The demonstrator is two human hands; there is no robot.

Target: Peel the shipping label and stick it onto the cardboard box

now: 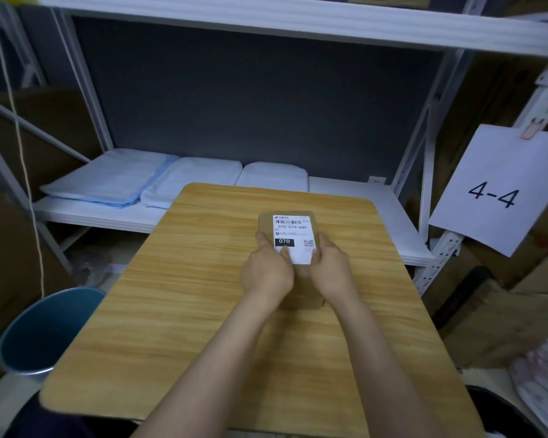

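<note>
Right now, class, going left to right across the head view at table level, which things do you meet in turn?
Blue bin → left hand → shipping label, lying on the cardboard box → right hand → paper sign marked 4-4.

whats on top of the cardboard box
A white shipping label lies on the cardboard box, with the left hand and right hand pressing its near end. The box top beneath them is hidden.
</note>
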